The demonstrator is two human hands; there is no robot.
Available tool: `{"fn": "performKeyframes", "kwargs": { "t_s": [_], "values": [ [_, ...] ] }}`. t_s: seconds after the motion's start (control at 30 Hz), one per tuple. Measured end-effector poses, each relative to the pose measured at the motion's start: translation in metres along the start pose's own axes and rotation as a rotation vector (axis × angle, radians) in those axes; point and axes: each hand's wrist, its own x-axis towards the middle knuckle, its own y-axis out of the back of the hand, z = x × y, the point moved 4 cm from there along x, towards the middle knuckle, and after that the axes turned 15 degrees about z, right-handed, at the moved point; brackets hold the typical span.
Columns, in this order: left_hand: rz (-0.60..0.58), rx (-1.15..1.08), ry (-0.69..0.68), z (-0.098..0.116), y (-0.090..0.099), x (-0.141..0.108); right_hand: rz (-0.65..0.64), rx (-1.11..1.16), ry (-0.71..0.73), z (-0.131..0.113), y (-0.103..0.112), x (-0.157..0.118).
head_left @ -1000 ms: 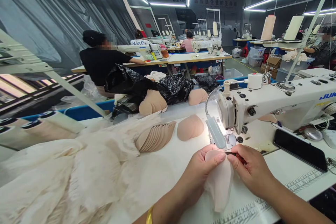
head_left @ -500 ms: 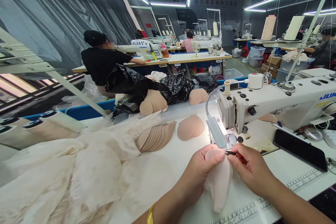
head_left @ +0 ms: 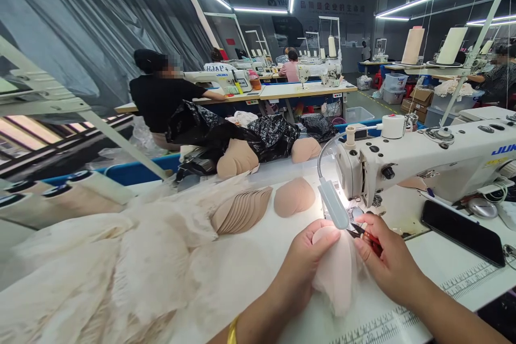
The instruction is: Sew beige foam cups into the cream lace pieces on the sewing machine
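Just before the sewing machine [head_left: 423, 158], the left hand [head_left: 303, 260] pinches the pale fabric piece [head_left: 335, 282], apparently keeping its edge steady beside the snips [head_left: 371, 243] the right hand [head_left: 389, 258] grips; the lamp [head_left: 334, 204], bent by the machine's head, presumably lights that edge.

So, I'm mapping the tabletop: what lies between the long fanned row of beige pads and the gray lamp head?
In the head view, a shorter overlapping group of beige pads lies between the long fanned row and the lamp head.
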Motion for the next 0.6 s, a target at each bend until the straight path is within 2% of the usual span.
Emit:
{"fn": "performKeyframes", "kwargs": {
  "t_s": [0.2, 0.43, 0.6],
  "values": [
    [0.051, -0.004, 0.008, 0.0048, -0.001, -0.0052, 0.036, -0.074, 0.209, -0.0087, -0.006, -0.003],
    [0.065, 0.035, -0.015, 0.0062, -0.0038, -0.0075, 0.11, -0.12, 0.281, -0.0095, -0.0055, -0.001],
    [0.059, 0.036, -0.013, 0.0067, -0.0043, -0.0084, 0.09, -0.109, 0.304, -0.011, -0.0064, -0.0008]
  ]
}}
